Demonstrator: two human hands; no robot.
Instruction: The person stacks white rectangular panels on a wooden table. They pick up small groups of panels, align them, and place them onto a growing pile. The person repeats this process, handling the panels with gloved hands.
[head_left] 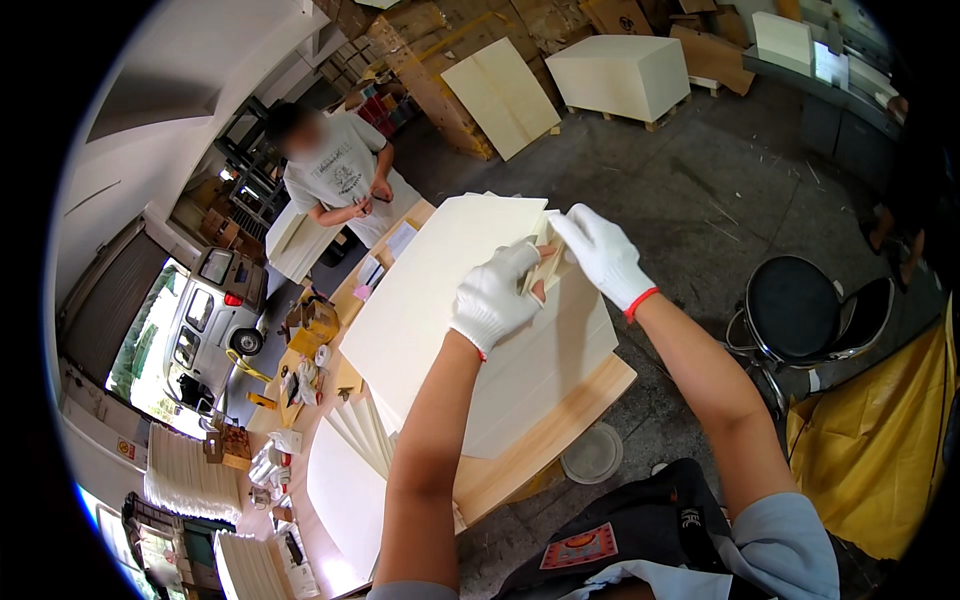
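Observation:
Both my hands wear white knitted gloves with red cuffs, and some fingertips of the left one are bare. A large white sheet lies on a stack of boards on the table, tilted across it. At its right edge my left hand is closed around a small bundle of thin cream strips. My right hand is against the upper end of the same strips, its fingers bent down over them. How firmly the right fingers grip is hidden by the glove. Beneath lies another white board.
A wooden table edge runs below the boards. Fanned white sheets lie at left. Across the table stands a person with hands together. A black stool, a yellow sheet and a round lidded bucket stand nearby.

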